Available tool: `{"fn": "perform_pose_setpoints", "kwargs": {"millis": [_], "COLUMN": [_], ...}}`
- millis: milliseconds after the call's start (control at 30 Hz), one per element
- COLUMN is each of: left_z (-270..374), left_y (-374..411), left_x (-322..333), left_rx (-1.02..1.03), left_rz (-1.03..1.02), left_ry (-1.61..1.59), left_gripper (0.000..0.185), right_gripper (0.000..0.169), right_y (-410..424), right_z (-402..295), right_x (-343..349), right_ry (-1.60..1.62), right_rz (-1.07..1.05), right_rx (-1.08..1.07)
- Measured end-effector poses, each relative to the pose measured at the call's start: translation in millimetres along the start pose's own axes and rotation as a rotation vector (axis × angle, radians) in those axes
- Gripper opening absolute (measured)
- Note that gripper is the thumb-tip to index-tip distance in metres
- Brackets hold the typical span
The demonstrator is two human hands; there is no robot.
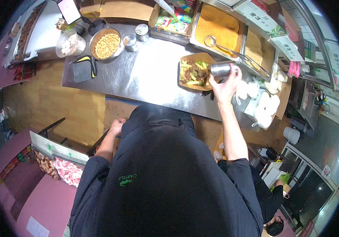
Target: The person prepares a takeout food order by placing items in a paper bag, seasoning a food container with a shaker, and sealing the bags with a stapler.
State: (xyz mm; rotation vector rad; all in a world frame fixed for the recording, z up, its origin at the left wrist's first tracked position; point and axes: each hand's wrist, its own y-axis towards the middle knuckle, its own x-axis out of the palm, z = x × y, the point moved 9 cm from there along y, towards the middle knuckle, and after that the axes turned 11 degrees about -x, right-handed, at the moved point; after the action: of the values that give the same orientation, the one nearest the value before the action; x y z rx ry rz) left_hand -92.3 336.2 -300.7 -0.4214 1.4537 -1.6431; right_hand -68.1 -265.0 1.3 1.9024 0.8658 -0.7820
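My right hand point(226, 86) grips a metal shaker point(220, 69), tilted on its side over the right edge of a kraft paper food box point(195, 71). Pieces of browned food, yellow strips and green vegetable lie in the box, which rests on the steel table point(145, 77). Down at my left side, beside my thigh, hangs my left hand point(118, 125), its fingers curled with nothing visible in them. Two more shakers, one point(131, 42) lower and one point(142, 32) farther back, stand upright near a metal bowl of peanuts point(107, 44).
Behind the food box, a steel tray of orange powder point(217, 28) holds a ladle. White knotted bags point(261, 109) crowd the table's right end. A plastic tub point(70, 43) and a phone on a stand point(69, 11) are at left. A co-worker point(264, 195) is at lower right.
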Motion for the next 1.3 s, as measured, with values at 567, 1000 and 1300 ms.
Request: {"fn": "perform_pose_setpoints", "kwargs": {"millis": [567,1000,1300], "left_z": [-33.3,1.0,-64.4], "left_y": [45.5,4.7,48.9], "left_x": [1.8,9.4,13.0], "left_rx": [0.095,-0.065,-0.063], "left_rz": [-0.074,-0.127,-0.295], "left_ry": [0.012,-0.012,-0.241], "left_gripper": [0.021,0.017,0.020], "right_gripper": [0.094,0.092,0.089], "right_y": [-18.4,-7.4,27.1], "right_z": [-6.8,-4.9,-8.0], "right_x": [0.7,-6.2,-1.4], "right_ry": [-0.027,-0.071,-0.101], "right_rz": [-0.203,-0.311,-0.137], "right_rx": [-0.135,-0.251,-0.214]}}
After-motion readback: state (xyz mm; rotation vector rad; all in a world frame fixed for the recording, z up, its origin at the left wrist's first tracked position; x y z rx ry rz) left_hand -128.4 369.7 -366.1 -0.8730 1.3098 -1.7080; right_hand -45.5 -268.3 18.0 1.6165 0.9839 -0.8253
